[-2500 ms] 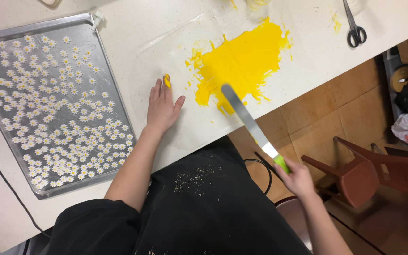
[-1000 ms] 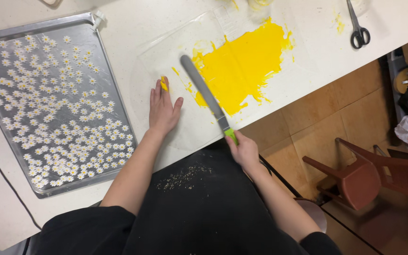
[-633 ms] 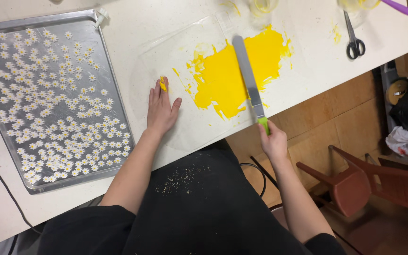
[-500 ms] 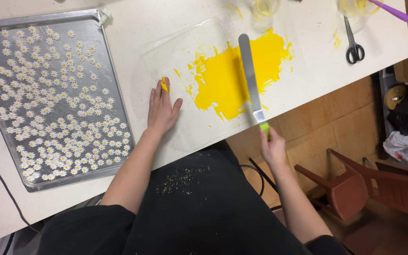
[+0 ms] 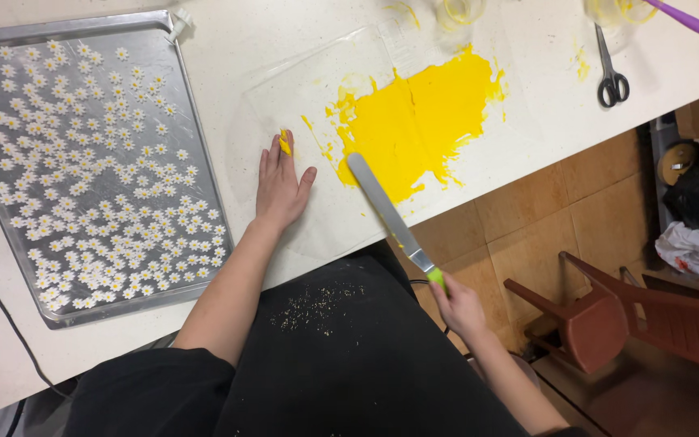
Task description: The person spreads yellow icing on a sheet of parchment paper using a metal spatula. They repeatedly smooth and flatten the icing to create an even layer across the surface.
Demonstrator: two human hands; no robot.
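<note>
**Head view: spatula at the near edge of the surface**

The right hand (image 5: 460,307) is off the surface (image 5: 228,48), below its near edge; its grip is closed around the green handle of the spatula (image 5: 386,214); the long metal blade reaches to the lower rim of the yellow paste (image 5: 418,121). The left hand (image 5: 281,186) lies flat, fingers spread, on the clear sheet (image 5: 317,81), just beside the tray (image 5: 204,178) of small daisies.
</note>
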